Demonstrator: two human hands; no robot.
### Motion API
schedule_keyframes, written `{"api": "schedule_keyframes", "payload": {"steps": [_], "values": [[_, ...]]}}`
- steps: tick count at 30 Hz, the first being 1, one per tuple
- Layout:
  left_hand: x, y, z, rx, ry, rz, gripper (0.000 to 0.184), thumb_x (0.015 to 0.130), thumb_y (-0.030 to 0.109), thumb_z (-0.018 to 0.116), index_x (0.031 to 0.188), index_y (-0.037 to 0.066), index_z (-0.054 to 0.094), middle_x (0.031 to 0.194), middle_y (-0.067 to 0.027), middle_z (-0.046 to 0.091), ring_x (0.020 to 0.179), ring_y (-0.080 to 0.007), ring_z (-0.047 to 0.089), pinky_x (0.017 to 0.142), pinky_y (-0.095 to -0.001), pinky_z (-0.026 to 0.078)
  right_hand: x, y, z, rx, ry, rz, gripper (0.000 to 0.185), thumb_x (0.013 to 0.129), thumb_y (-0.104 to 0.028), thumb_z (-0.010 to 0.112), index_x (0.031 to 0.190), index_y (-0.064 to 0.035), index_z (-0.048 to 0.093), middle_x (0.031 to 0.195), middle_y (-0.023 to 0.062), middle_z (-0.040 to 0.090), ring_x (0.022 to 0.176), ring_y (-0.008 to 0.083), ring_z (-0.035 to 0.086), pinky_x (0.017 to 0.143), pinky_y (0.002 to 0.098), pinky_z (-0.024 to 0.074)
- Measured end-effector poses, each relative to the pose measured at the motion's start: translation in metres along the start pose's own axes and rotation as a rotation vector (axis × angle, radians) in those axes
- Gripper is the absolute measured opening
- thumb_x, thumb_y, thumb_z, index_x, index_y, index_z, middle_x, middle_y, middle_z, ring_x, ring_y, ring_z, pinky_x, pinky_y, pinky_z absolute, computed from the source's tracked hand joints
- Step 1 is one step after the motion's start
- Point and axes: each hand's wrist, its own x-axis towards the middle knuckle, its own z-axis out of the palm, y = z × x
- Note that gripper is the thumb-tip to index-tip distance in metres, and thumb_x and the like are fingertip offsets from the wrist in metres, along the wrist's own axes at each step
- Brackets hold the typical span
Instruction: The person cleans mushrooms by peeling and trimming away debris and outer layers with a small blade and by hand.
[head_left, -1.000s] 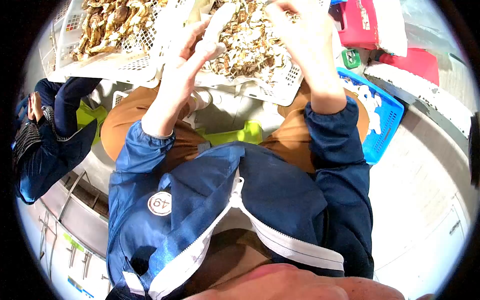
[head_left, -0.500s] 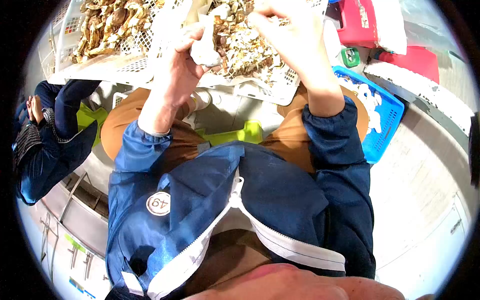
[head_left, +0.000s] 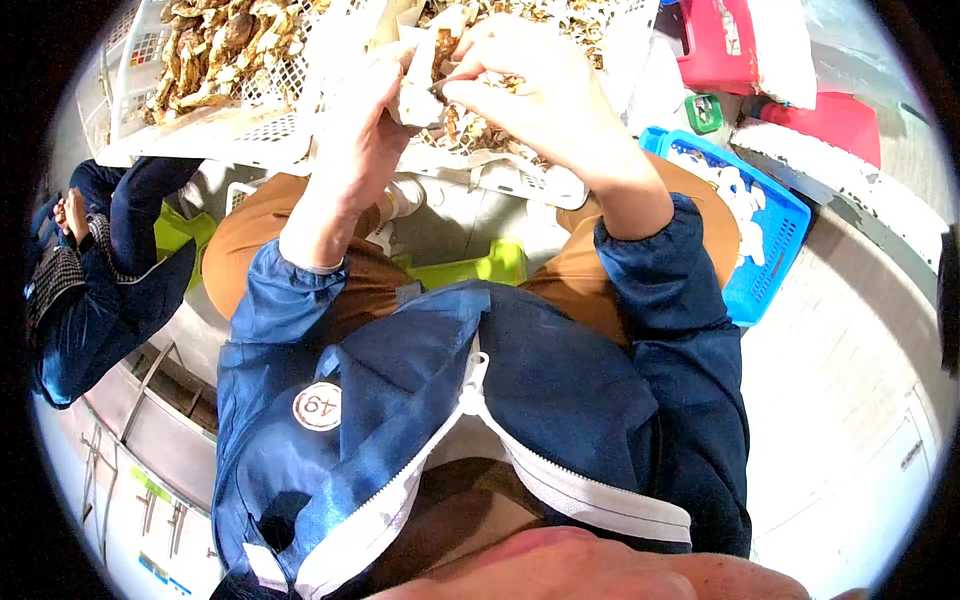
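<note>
My left hand (head_left: 362,130) is closed around a pale, whitish mushroom (head_left: 418,100), held upright over a white basket (head_left: 530,185). My right hand (head_left: 545,95) is bent in a pinch against the right side of this mushroom. A small dark tip shows at its thumb and fingers, too small to name. Below both hands, brown and cream peelings (head_left: 480,135) fill the white basket. Glare washes out parts of both hands.
Brown unpeeled mushrooms (head_left: 225,50) fill another white basket (head_left: 215,125) on the left. A blue basket (head_left: 770,275) with white pieces (head_left: 738,205) stands right of my knee. Red containers (head_left: 715,45) are further right. Another person in dark blue (head_left: 110,300) sits at the left.
My right hand has come down and left from above the peelings to the mushroom in my left hand. The left hand has stayed nearly in place.
</note>
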Motion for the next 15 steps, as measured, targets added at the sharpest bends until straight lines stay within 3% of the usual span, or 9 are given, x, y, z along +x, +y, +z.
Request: {"api": "schedule_keyframes", "payload": {"steps": [3,6,7,11,14,15], "values": [[-0.001,-0.001,-0.001,-0.031,0.037,-0.021,0.047,0.105,0.031,0.047,0.142,0.002,0.049,0.131,-0.0095,0.059,0.119,-0.0189,0.058,0.100,-0.0378,0.049,-0.007,-0.011,0.011,-0.090,0.095,0.079,0.014,0.086,-0.020,0.066,0.086,-0.0068,0.065,0.080,0.0083,0.063,0.078,0.0316,0.064,0.069,0.0413,0.0520],[0.000,-0.004,-0.001,-0.033,0.052,-0.016,0.046,0.106,0.029,0.047,0.142,0.002,0.049,0.131,-0.0091,0.060,0.118,-0.0185,0.058,0.101,-0.0382,0.049,-0.006,-0.013,0.023,-0.292,0.199,-0.067,0.014,0.086,-0.020,0.065,0.083,-0.0066,0.063,0.079,0.0087,0.062,0.076,0.0297,0.064,0.069,0.0405,0.0513],[-0.001,-0.004,0.000,-0.035,0.063,-0.029,0.046,0.106,0.029,0.047,0.142,0.002,0.049,0.131,-0.0091,0.060,0.119,-0.0186,0.058,0.101,-0.0384,0.049,-0.006,-0.016,0.021,-0.331,0.185,-0.074,0.011,0.085,-0.014,0.069,0.090,-0.0050,0.070,0.088,0.0100,0.070,0.079,0.0291,0.068,0.071,0.0372,0.0549],[-0.002,0.000,0.001,-0.026,0.031,-0.040,0.045,0.105,0.028,0.048,0.143,0.002,0.049,0.133,-0.0092,0.060,0.119,-0.0182,0.059,0.099,-0.0387,0.050,-0.004,-0.005,0.021,-0.367,0.259,-0.107,0.008,0.083,-0.010,0.069,0.087,-0.0043,0.068,0.087,0.0103,0.070,0.079,0.0279,0.068,0.071,0.0365,0.0546],[-0.003,0.001,-0.004,-0.030,0.053,-0.075,0.045,0.105,0.027,0.049,0.143,0.003,0.049,0.135,-0.0096,0.059,0.120,-0.0177,0.058,0.099,-0.0384,0.051,0.000,0.002,0.001,-0.399,0.408,0.004,0.007,0.081,-0.012,0.069,0.081,-0.0060,0.066,0.086,0.0086,0.063,0.080,0.0278,0.065,0.073,0.0398,0.0516],[-0.003,0.001,-0.006,-0.033,0.063,-0.079,0.046,0.104,0.027,0.050,0.143,0.003,0.049,0.135,-0.0097,0.059,0.120,-0.0177,0.058,0.099,-0.0381,0.051,0.007,-0.007,-0.011,-0.262,0.473,0.028,0.007,0.084,-0.002,0.065,0.085,0.0041,0.066,0.086,0.0140,0.064,0.078,0.0229,0.064,0.069,0.0326,0.0508]]}}
